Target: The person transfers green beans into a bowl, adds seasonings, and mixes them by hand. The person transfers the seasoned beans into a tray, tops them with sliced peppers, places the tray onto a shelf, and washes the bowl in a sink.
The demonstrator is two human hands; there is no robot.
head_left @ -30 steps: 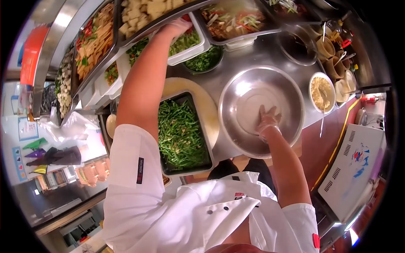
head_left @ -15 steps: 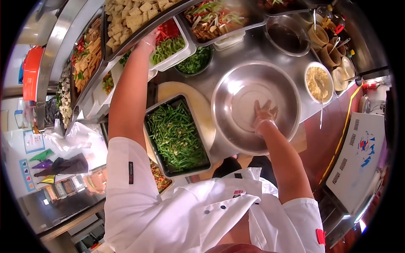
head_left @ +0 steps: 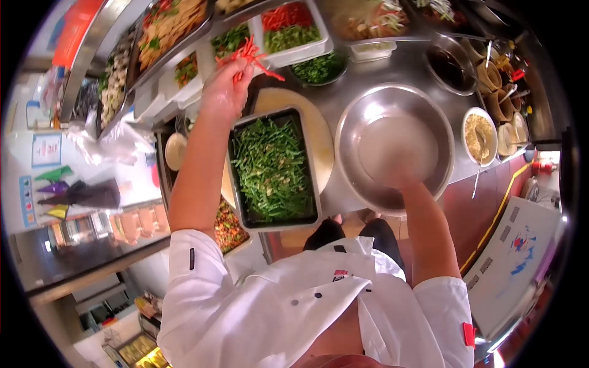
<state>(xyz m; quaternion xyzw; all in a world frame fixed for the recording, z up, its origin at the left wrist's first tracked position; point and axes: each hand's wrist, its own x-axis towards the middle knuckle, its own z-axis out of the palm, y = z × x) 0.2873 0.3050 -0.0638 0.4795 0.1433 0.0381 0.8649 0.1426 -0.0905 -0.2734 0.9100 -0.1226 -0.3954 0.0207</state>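
My left hand (head_left: 230, 92), in a clear plastic glove, is closed around a bunch of red pepper strips (head_left: 250, 56) that stick out past the fingers. It is raised in front of a white tub (head_left: 299, 57) of red strips and sliced green vegetable. Below it lies a deep metal tray of cut green beans (head_left: 270, 172). My right hand (head_left: 410, 178) is down inside a wide steel bowl (head_left: 346, 175), smeared by motion, so its fingers do not show clearly.
Under the bean tray is a round board (head_left: 325, 147). Chopped greens (head_left: 319, 69) stand behind, and a bowl of minced garlic (head_left: 480, 136) with a spoon is at right. Food trays (head_left: 169, 34) line the back left. A white box (head_left: 512, 245) stands beyond the counter at right.
My left hand has come out of the white tub with red pepper strips and moved toward me. My right hand has shifted within the bowl and is now blurred. The camera view has shifted.
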